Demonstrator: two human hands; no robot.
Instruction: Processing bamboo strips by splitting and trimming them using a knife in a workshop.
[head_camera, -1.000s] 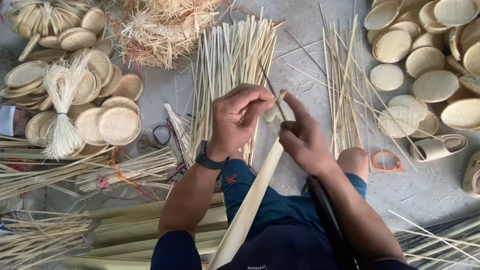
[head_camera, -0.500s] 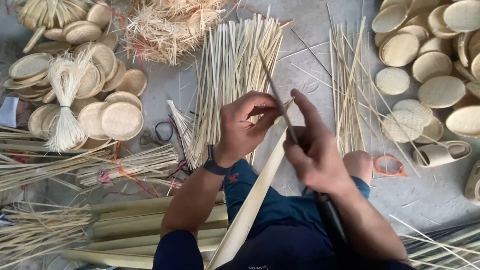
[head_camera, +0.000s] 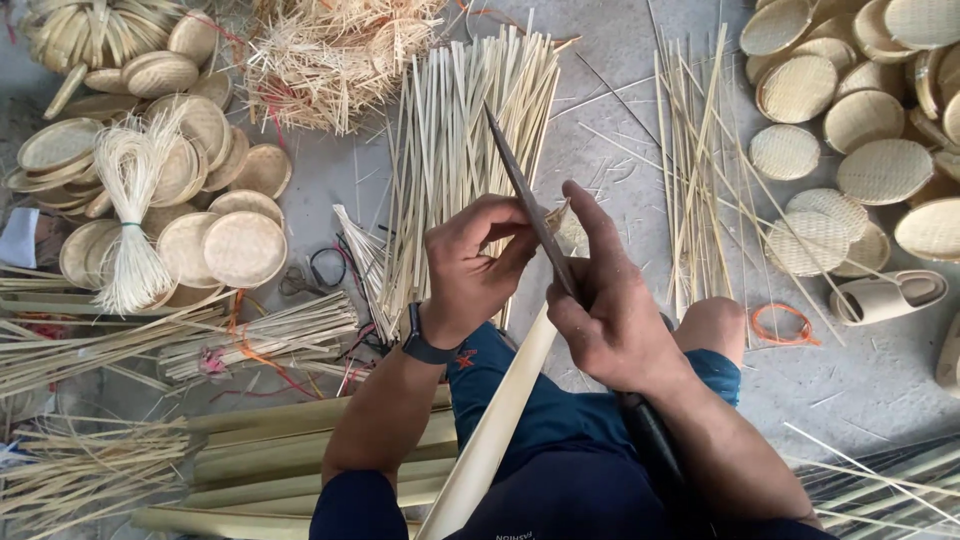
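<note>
Hands first: our left hand (head_camera: 475, 265) pinches the top of the long bamboo slat (head_camera: 500, 420) slanting up across our lap, our right hand (head_camera: 610, 310) clenches the dark knife (head_camera: 530, 210) at its tip, so we judge splitting begun, needing steady downward pressure.

The bamboo slat's (head_camera: 490, 440) lower end ran off the frame's bottom edge. The knife's (head_camera: 525, 205) handle lay hidden under the right hand (head_camera: 615, 320) beside the slat.
</note>
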